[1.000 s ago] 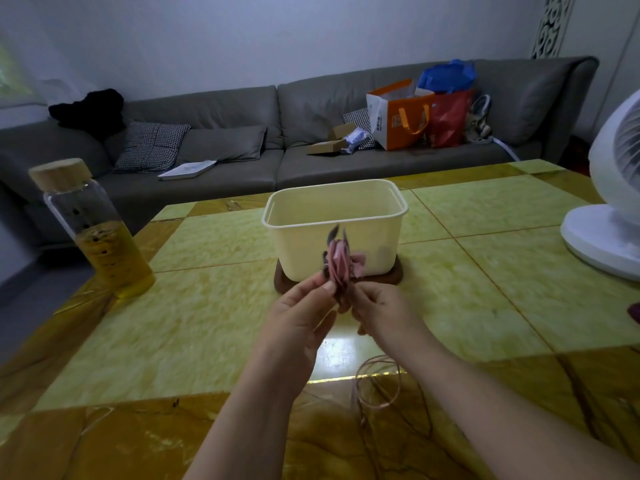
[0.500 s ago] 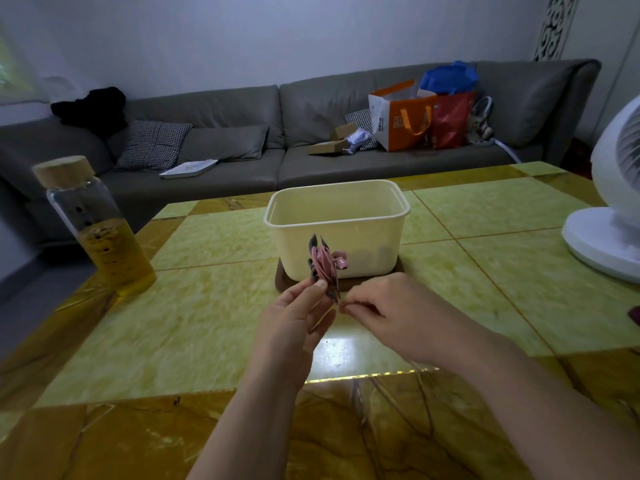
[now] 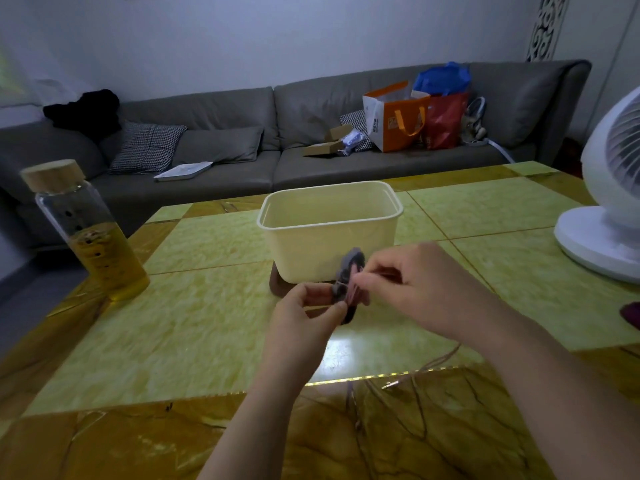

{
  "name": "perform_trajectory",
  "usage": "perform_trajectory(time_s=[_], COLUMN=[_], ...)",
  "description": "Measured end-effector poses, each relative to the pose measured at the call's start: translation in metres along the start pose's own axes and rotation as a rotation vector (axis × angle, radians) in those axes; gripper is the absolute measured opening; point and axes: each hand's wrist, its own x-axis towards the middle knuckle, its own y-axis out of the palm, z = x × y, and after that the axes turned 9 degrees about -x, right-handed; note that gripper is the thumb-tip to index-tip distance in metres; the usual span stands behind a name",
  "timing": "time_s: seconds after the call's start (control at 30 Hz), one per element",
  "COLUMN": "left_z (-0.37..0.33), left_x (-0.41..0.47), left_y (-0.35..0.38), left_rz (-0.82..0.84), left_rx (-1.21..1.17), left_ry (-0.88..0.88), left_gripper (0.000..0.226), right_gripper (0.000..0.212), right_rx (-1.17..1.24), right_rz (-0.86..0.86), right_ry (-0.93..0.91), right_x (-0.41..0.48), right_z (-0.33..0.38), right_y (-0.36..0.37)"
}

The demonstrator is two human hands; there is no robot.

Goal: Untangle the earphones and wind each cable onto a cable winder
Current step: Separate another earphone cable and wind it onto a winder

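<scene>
My left hand [image 3: 304, 317] pinches a dark cable winder [image 3: 350, 271] held upright above the table, in front of the cream tub. Pink earphone cable [image 3: 354, 293] is wrapped around its middle. My right hand [image 3: 412, 275] pinches the pink cable right beside the winder, fingers curled over it. The loose length of cable [image 3: 438, 361] trails down from under my right wrist onto the brown tiles near the table's front. The winder is motion-blurred, so its exact shape is unclear.
A cream plastic tub [image 3: 330, 230] stands on a brown base at mid-table. A glass bottle [image 3: 86, 233] of yellow liquid stands at the left, a white fan [image 3: 609, 216] at the right. A dark object [image 3: 632, 315] pokes in at the right edge. A grey sofa lies beyond.
The winder has dropped lower and shifted right. My right hand moved up and over it with the cable, making another turn; the loose cable now trails out further right on the table.
</scene>
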Motion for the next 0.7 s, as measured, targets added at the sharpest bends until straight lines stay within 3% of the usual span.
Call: perform_trajectory(time_s=[0.17, 0.37, 0.5, 0.6, 0.7], left_z=[-0.006, -0.007, -0.011, -0.016, -0.018], left_x=[-0.004, -0.004, -0.006, -0.008, -0.007], left_y=[0.0, -0.006, -0.009, -0.007, 0.0], left_rz=[0.192, 0.336, 0.454, 0.44, 0.306], left_rx=[-0.057, -0.141, -0.318, -0.483, -0.771], left_ry=[0.01, 0.034, 0.019, -0.071, -0.191], left_gripper=[0.018, 0.019, 0.019, 0.023, 0.035], right_gripper=[0.015, 0.03, 0.037, 0.043, 0.05], right_rx=[0.271, 0.449, 0.802, 1.027, 1.191], right_rz=[-0.141, -0.087, 0.01, 0.066, 0.086], right_ry=[0.217, 0.322, 0.297, 0.268, 0.261], right_x=[0.002, 0.004, 0.003, 0.005, 0.006], right_z=[-0.024, -0.033, -0.039, -0.043, -0.038], right_y=[-0.009, -0.002, -0.004, 0.001, 0.01])
